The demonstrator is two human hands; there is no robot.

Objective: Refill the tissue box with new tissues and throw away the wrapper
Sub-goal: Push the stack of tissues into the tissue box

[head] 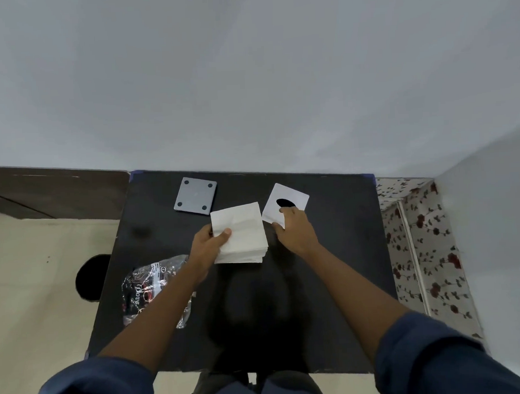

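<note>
A thick stack of white tissues (242, 232) is near the middle of the black table (340, 253). My left hand (208, 247) grips its left edge, thumb on top. To its right is the white tissue box (286, 203), with a dark oval opening facing up. My right hand (295, 229) holds the box at its near edge, fingers over the rim by the opening. The grey square base plate (195, 197) of the box, with a dark pad at each corner, lies apart at the back. The crumpled shiny wrapper (149, 288) with dark print lies at the table's left, partly under my left forearm.
A pale wall runs right behind the table's far edge. Floral fabric (421, 248) hangs close along the table's right side. A round black object (89, 278) sits on the pale floor by the table's left edge. Dark wooden furniture stands at the far left.
</note>
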